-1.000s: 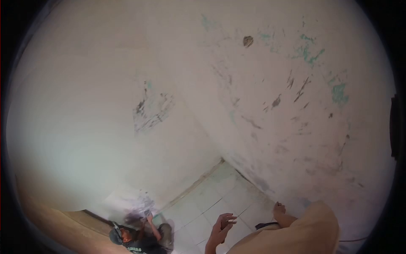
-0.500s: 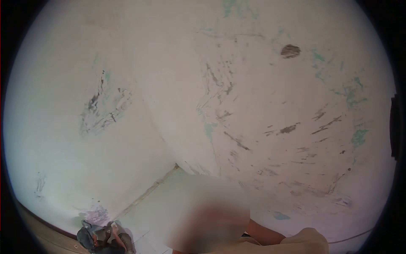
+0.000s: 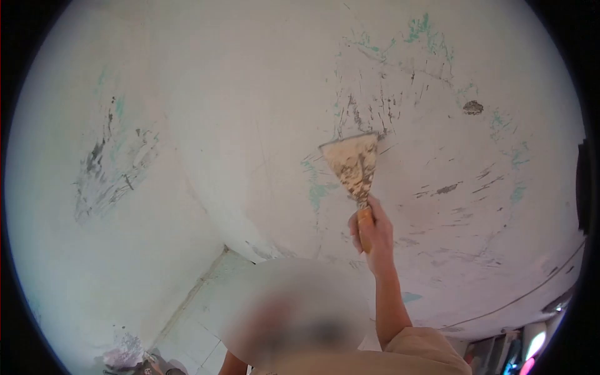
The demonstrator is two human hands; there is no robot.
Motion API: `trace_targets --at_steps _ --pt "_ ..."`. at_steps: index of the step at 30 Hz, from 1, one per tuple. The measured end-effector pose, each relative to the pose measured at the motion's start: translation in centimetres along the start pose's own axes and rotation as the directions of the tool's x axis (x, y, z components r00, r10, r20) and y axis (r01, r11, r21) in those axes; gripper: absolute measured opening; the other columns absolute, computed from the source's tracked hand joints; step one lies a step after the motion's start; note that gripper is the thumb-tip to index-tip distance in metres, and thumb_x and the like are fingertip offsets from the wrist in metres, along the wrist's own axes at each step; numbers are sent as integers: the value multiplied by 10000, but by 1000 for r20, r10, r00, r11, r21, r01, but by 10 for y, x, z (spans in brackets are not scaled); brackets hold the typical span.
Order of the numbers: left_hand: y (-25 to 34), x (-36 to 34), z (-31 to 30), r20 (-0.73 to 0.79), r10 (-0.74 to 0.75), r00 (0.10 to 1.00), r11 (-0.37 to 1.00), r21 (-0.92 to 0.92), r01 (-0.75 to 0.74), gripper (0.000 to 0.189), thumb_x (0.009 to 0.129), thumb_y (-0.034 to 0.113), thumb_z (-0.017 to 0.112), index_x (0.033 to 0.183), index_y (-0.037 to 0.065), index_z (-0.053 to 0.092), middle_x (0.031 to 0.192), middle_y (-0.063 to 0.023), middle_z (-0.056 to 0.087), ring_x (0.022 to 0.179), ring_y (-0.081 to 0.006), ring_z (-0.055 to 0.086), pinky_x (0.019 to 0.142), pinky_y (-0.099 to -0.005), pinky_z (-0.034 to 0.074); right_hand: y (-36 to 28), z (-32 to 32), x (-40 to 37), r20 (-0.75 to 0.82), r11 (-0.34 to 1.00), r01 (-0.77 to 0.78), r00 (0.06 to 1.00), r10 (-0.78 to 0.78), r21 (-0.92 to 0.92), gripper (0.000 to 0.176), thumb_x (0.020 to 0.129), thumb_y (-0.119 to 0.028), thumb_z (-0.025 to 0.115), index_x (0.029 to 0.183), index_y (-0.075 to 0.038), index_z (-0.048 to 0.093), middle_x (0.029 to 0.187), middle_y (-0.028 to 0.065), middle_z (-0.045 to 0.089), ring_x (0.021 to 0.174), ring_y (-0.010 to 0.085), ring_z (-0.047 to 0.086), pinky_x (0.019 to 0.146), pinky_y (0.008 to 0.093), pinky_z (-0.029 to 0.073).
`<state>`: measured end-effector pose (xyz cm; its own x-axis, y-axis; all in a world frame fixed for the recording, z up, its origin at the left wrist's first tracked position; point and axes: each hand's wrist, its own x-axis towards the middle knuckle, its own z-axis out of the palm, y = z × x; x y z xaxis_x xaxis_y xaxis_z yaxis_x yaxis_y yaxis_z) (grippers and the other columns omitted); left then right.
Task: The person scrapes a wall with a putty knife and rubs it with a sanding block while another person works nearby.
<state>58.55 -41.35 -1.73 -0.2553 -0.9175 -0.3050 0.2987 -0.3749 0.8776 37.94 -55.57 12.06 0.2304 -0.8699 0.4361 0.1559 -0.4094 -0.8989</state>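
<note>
My right hand is closed around the handle of a wide scraper, with my arm stretched upward. The scraper's broad blade is smeared with pale and brown residue, and its edge lies at a patch of dark scrape marks on the pale wall. Green specks and gouges surround the blade. Only a piece of my left arm shows at the bottom edge; my left hand is out of view.
A dark hole is at the wall's upper right. More scrapes mark the left wall. Floor tiles show below the corner. Part of another person appears at the lower left, and a cluttered opening at the lower right.
My right hand and the scraper have come up into view against the wall. The view has shifted, so the other person is lower and mostly cut off, and the lower-right opening now shows.
</note>
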Motion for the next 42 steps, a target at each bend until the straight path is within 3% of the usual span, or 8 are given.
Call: trace_targets --at_steps 2,5,9,14,20,26,38,42 --pt "4 7 -5 28 14 1000 999 29 -15 335 777 -48 449 1097 49 439 1099 -150 529 988 -252 536 809 -317 437 -9 -1 10 -57 938 20 998 0 347 487 842 -129 473 1275 -1 294 662 56 466 403 73 340 356 190 311" --pt "21 15 -7 83 49 995 996 69 -55 326 780 -27 449 1097 49 439 1095 -150 527 979 -252 537 806 -324 442 -26 8 18 -93 867 26 995 23 497 482 870 -190 466 1289 -17 302 762 67 484 415 54 350 357 182 279" --pt "34 30 -7 137 59 989 998 17 -62 329 791 -15 448 1111 56 424 1090 -133 526 965 -227 537 797 -317 446 -30 17 11 -64 872 21 998 12 489 498 868 -166 465 1306 -17 280 848 70 485 403 50 335 333 169 250" --pt "32 37 -10 197 22 980 1000 4 -24 330 807 1 441 1129 69 415 1088 -111 525 960 -199 534 783 -299 453 -18 27 15 -187 901 99 982 -20 422 442 882 -97 427 1301 -21 309 888 61 488 391 26 306 313 148 218" --pt "25 30 -30 179 -42 983 998 51 33 331 781 -28 426 1103 49 422 1075 -150 530 967 -244 545 779 -334 471 -22 40 22 -264 886 129 964 -7 445 433 885 -96 427 1298 -26 318 880 59 487 372 14 265 303 146 197" --pt "26 28 -49 139 20 990 1000 -8 -19 336 776 -30 410 1102 47 425 1076 -163 530 959 -251 547 777 -341 470 -17 49 24 -310 833 150 950 27 532 429 885 -114 434 1295 -45 331 831 44 471 364 9 257 284 139 168" --pt "20 25 -51 71 -48 996 999 -12 49 323 777 -6 438 1097 42 426 1065 -162 532 946 -261 555 769 -348 475 -30 70 41 -430 851 229 903 -4 473 456 882 -142 441 1305 -36 307 814 45 472 364 14 250 292 144 154" --pt "26 24 -52 62 -38 997 999 -28 40 327 773 -8 441 1096 39 428 1060 -168 533 946 -260 556 767 -347 477 -23 69 25 -449 871 180 892 52 457 465 882 -136 443 1311 -34 295 815 48 479 363 22 249 298 154 162"
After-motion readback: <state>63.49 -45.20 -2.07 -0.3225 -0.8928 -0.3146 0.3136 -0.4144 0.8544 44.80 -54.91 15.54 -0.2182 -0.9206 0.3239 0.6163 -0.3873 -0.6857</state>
